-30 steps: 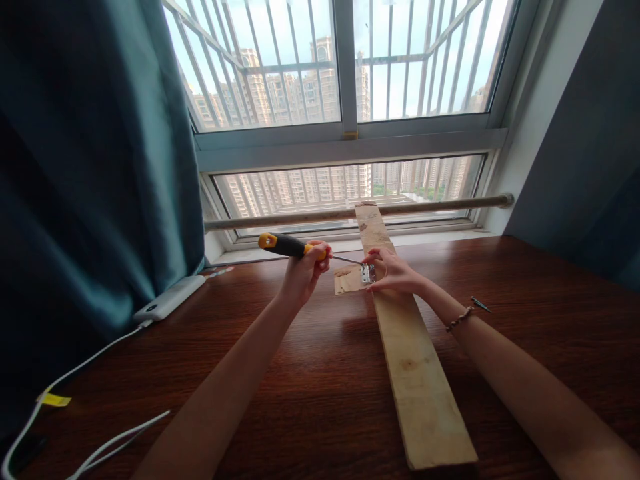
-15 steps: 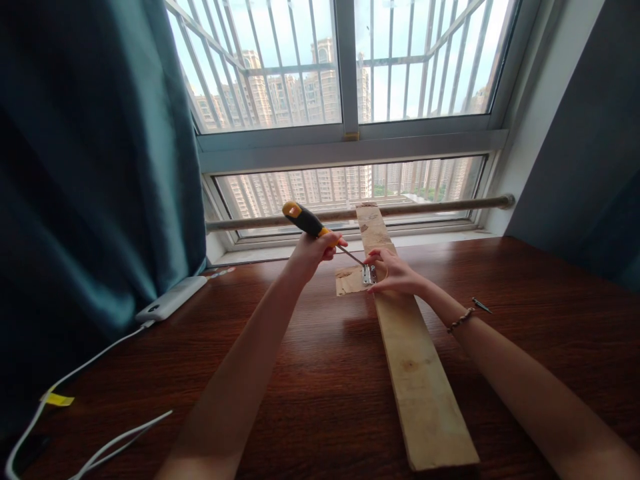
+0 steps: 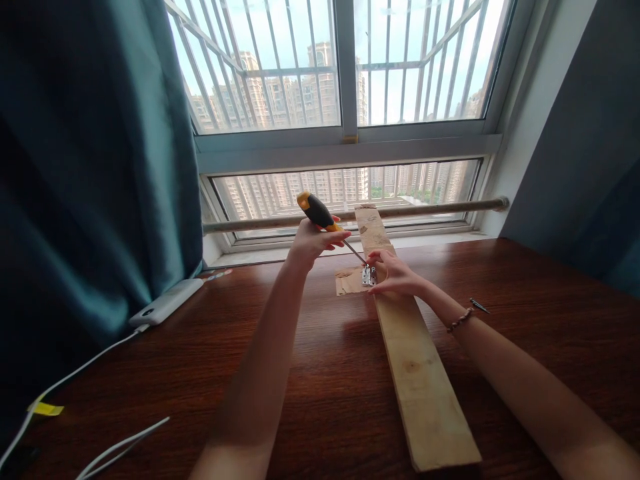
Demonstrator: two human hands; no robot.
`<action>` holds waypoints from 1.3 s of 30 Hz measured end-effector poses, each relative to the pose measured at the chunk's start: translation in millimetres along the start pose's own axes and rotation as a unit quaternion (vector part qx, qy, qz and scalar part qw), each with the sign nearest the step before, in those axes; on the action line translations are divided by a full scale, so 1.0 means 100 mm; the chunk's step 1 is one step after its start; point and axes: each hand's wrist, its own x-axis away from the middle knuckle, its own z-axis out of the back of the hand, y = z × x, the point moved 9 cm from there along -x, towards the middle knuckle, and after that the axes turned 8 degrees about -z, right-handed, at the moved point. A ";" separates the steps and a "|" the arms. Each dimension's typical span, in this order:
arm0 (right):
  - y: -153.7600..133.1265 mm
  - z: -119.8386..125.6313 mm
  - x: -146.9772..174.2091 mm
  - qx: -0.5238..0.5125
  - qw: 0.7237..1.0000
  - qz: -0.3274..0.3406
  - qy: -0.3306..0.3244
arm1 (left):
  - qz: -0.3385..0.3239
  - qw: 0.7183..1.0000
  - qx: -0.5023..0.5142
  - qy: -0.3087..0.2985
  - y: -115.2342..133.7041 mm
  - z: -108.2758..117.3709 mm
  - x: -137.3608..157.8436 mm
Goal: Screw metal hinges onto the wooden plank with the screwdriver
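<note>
My left hand [image 3: 311, 243] is closed round the lower end of a screwdriver [image 3: 319, 212] with a black and yellow handle. The screwdriver leans, its shaft slanting down to the right, its tip at the upper edge of a small metal hinge [image 3: 369, 276]. Thumb and fingers of my right hand [image 3: 395, 275] pinch the hinge from above and below. Under the hinge lie a long wooden board [image 3: 425, 373] and, to its left, a short wooden piece [image 3: 349, 283]. Whether a screw sits under the tip is too small to tell.
The brown wooden table [image 3: 210, 373] carries a white power strip [image 3: 167, 303] with a white cable, at left by a dark curtain [image 3: 110, 167]. A small dark pointed piece [image 3: 479, 305] lies right of my right wrist. A metal rail [image 3: 440, 209] crosses before the window.
My left hand and the screwdriver handle have shifted slightly right, and the screwdriver stands a little steeper. My right hand stays at the hinge. The view has moved slightly.
</note>
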 end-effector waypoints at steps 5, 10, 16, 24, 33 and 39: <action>-0.01 0.01 0.01 0.002 1.000 0.002 0.006 | -0.029 0.999 0.002 -0.016 0.11 -0.04 0.06; 0.01 0.00 0.00 0.002 1.000 -0.002 0.006 | -0.110 0.993 -0.034 -0.016 0.23 -0.10 0.05; 0.02 -0.01 0.00 0.002 1.000 0.009 0.004 | -0.104 0.993 0.054 0.012 0.18 -0.26 0.05; -0.05 0.01 0.02 -0.002 1.000 0.019 0.003 | -0.139 0.983 0.106 0.051 0.17 -0.22 0.03; -0.01 0.00 0.02 -0.001 1.000 0.012 0.001 | -0.092 0.986 0.136 0.018 0.24 -0.22 0.10; -0.02 0.01 0.02 -0.009 1.000 0.013 0.004 | -0.097 0.987 0.129 0.028 0.22 -0.21 0.09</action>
